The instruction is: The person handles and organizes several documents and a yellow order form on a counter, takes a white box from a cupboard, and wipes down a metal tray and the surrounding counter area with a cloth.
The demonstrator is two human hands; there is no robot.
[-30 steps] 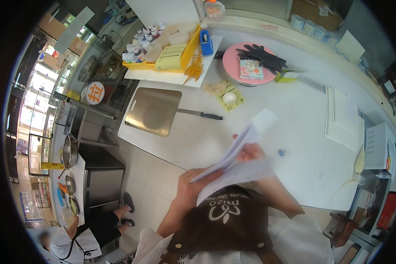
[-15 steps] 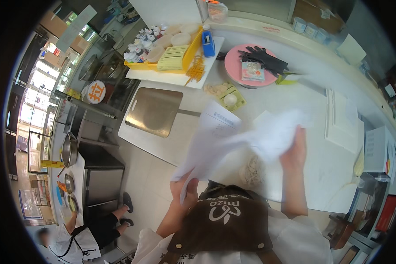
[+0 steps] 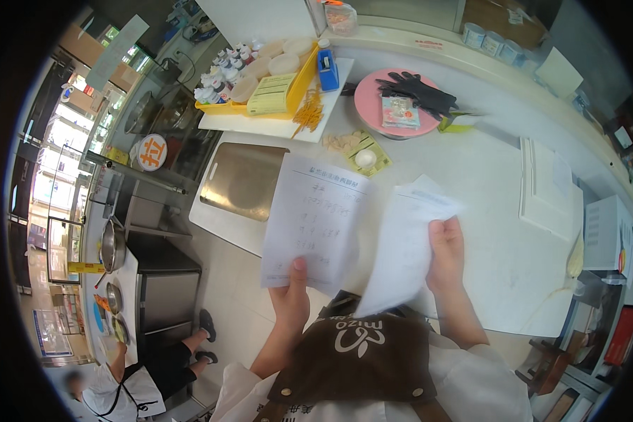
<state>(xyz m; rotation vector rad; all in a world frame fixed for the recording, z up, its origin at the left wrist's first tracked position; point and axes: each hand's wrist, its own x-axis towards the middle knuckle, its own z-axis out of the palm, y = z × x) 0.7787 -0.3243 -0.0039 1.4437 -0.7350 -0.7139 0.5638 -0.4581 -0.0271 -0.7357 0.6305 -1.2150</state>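
Left grip (image 3: pixel 290 299) pinched handwritten sheet (image 3: pixel 313 228) by lower edge; right grip (image 3: pixel 445 257) pinched white papers (image 3: pixel 406 246), which lay to its left; both over surface (image 3: pixel 499 274), long axes near-to-far, gap between.

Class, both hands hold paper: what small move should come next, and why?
Probably level the white paper in the right hand so its face shows better: it seems to slant, with little writing discernible, whereas the handwritten sheet held under the thumb of the left hand already shows its lines of writing.
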